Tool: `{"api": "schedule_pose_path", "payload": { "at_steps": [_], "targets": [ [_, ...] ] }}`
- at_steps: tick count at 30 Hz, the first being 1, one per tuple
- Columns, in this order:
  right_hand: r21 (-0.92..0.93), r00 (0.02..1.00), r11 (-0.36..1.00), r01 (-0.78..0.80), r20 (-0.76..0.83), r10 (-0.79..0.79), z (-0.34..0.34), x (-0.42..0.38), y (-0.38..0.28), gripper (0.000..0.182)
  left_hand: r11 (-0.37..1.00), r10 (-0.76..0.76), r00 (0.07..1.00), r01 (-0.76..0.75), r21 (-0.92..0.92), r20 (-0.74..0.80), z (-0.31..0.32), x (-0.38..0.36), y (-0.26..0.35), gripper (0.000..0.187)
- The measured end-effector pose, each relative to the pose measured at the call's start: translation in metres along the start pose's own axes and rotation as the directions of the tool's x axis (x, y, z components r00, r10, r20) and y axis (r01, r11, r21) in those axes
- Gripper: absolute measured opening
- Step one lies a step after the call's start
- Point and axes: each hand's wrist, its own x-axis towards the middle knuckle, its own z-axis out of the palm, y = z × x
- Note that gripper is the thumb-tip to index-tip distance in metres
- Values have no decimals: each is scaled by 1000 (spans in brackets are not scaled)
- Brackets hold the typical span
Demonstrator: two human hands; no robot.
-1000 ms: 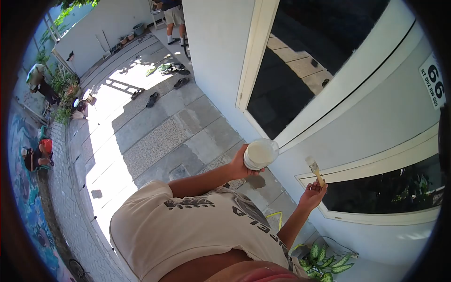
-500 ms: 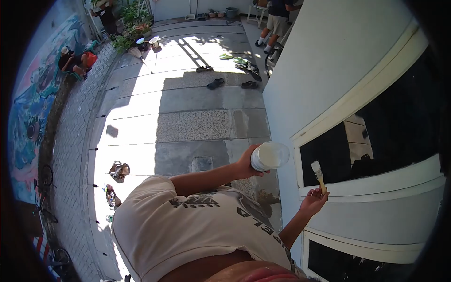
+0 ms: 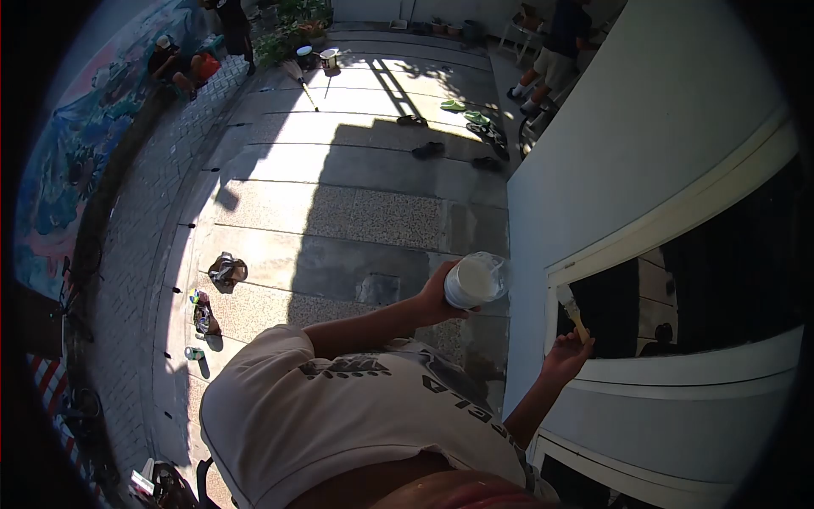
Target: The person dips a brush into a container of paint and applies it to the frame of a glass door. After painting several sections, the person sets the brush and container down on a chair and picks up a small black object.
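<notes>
White plastic curves against my left hand (image 3: pixel 436 293): I have it clamped around the side of a tub (image 3: pixel 471 283) with something pale inside and a clear, loose-looking rim on one side. My right hand (image 3: pixel 565 357), apart from the left, pinches a paintbrush (image 3: pixel 579 324) by its handle, to the right of the tub and slightly lower in my view, bristles up. The brush overlaps the dark window pane (image 3: pixel 721 254); I cannot tell whether it touches anything.

What has shifted is mainly my view. The number plate I saw a second ago is gone, and a crumpled bag (image 3: pixel 227 270) and a green-and-white can (image 3: pixel 194 353) now lie on the ground well to the left of the tub. My grips look unchanged, so I judge that both things remain ready to use, with only my facing altered.

Beyond the tub, to its right, are the pale window frame (image 3: pixel 670 370) and the wall (image 3: pixel 636 144). Farther out, above the tub in my view, lie green sandals (image 3: pixel 454 106) and a dark shoe (image 3: pixel 430 150); past them, a person (image 3: pixel 557 64) stands near the wall.
</notes>
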Motion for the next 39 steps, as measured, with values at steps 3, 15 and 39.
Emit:
{"api": "schedule_pose_path", "payload": {
  "at_steps": [3, 15, 39],
  "targets": [
    [-8, 1000, 1000, -3, 25, 3, -1, -8, -10, 29, 730, -224, 948, 316, -606, 225, -1, -7, 0, 80],
    [-62, 936, 978, 197, -285, -207, -61, -118, -85, 27, 492, -466, 754, 656, -572, 464, 54, -58, -51, 38],
    [-463, 488, 601, 651, -351, -799, -83, -274, -224, 24, 451, -600, 382, 887, -97, 702, 157, -73, -71, 63]
  ]
}}
